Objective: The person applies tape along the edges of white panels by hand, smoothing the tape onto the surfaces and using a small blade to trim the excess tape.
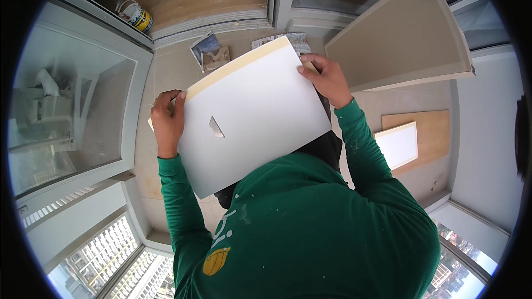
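A white sheet [249,116] lies tilted across my lap, with a band of beige masking tape [241,65] along its far edge. At the sheet's left far corner, my left hand [168,119] is closed on the edge, thumb on top and fingers partly hidden. A bit of beige shows past that hand. My right hand [328,77] pinches a beige piece that looks like masking tape [312,67], by the right far corner. On the sheet rests a small grey trapezoid blade [216,127], touched by neither hand.
A large framed panel [399,39] leans at the right. Behind the sheet are a crumpled magazine [209,52] and newspaper [280,40]. A smaller white panel [397,145] lies on a brown board [435,138]. A paint bucket [137,16] stands beyond the door frame; a glass door [77,94] is at left.
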Demonstrator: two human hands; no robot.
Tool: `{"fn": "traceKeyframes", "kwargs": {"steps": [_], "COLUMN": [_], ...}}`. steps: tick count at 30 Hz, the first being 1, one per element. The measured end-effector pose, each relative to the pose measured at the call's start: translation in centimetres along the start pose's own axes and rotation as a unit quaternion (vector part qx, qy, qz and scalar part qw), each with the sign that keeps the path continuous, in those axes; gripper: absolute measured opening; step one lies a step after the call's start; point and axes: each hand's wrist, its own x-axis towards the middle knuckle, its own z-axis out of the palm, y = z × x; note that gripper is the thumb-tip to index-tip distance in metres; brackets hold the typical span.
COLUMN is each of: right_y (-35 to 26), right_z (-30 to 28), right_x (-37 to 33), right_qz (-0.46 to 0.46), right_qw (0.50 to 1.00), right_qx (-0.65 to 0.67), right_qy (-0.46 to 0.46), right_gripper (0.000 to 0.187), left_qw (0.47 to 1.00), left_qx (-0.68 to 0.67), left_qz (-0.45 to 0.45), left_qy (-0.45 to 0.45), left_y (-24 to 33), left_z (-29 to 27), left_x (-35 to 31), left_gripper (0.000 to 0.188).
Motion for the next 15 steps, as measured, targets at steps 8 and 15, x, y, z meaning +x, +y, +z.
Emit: {"fn": "traceKeyframes", "kwargs": {"steps": [8,15], "right_y": [-1.9,-7.6], "right_z": [1.1,1.2], "right_x": [0.3,-2.9], "right_qz": [-0.191,-0.329], "right_qw": [0.975,0.943], "right_qx": [-0.053,-0.021], "right_qy": [0.102,0.043], "right_gripper": [0.043,0.062], "left_qw": [0.993,0.945], "left_qx": [-0.062,-0.301], "left_qz": [0.085,0.119], "left_qy": [0.051,-0.052], "left_y": [3.1,12.9], "left_z": [0.8,4.2], "left_x": [1.1,3.6], "left_gripper": [0.013,0.023]}}
